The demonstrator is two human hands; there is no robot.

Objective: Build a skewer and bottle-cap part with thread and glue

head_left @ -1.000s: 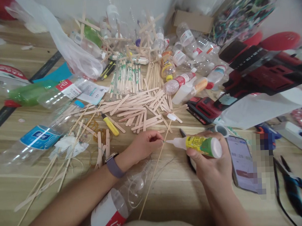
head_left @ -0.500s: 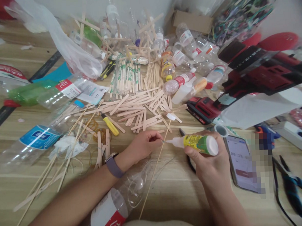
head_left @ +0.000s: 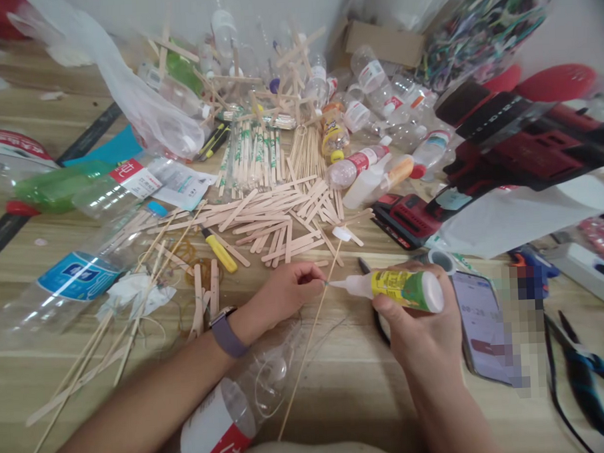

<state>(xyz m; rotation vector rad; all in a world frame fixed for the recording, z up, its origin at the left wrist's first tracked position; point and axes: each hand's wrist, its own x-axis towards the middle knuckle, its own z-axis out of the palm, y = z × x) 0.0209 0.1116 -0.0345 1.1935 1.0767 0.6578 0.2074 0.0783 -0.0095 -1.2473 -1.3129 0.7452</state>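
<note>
A thin wooden stick [head_left: 307, 346] slants up from the table's front edge, with a small white piece [head_left: 341, 233] at its upper end. Beside its upper part, the thumb and forefinger of my left hand [head_left: 289, 287] are pinched together; what lies between them is too small to make out. A bit of bluish thread shows on the stick at those fingertips. My right hand [head_left: 421, 328] is wrapped round a glue bottle [head_left: 399, 289] with a yellow and green label. The bottle lies nearly level, its narrow nozzle pointing left, the tip at the stick close to my left fingertips.
Loose craft sticks [head_left: 281, 217] lie piled beyond my hands. A cut plastic bottle [head_left: 220, 417] is under my left forearm. To the right are a phone [head_left: 479, 325], pliers [head_left: 586, 374] and a red cordless drill [head_left: 508, 144]. A yellow-handled tool [head_left: 219, 250] lies left of the pile.
The glue bottle has shifted slightly to the right in my right hand, with its label turned a little. My left hand and the stick have stayed almost in place.
</note>
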